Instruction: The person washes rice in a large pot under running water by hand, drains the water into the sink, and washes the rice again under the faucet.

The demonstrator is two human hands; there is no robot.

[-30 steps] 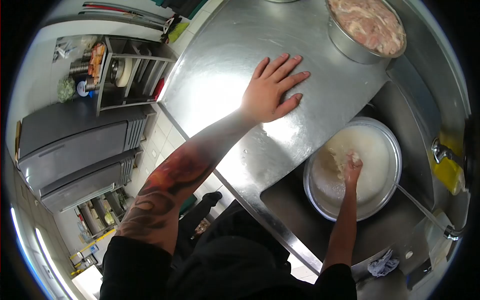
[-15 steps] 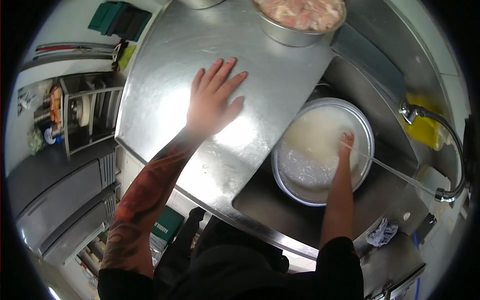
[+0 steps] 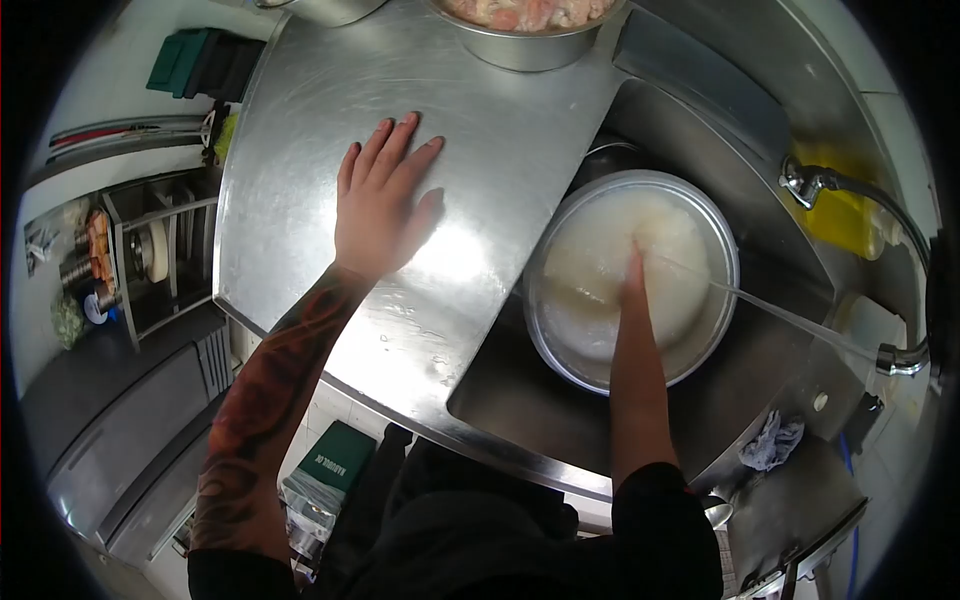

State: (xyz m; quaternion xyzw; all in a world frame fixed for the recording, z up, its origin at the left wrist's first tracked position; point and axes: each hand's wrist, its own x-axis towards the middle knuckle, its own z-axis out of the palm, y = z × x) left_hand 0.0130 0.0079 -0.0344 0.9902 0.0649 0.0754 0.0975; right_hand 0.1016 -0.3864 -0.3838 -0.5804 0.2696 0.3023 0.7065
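Left hand [image 3: 380,205] rests on the bench [image 3: 490,140], grip spread wide; right hand [image 3: 637,268] dips into cloudy water [image 3: 680,225] in the basin [image 3: 533,300]; its grip I cannot tell.

Left hand [image 3: 380,205]: big swirly tattoo [image 3: 262,415] behind it, up to short black sleeve [image 3: 240,574]. Right hand [image 3: 634,268]: matching black sleeve [image 3: 663,530] well behind. Dark clothes [image 3: 470,535] behind both hands.

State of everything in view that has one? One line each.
Left hand: spread, resting on counter
Right hand: dipped in cloudy water
Basin: in sink, holding the water
Tap: running into basin
Pot: holding raw meat
Cloth: crumpled
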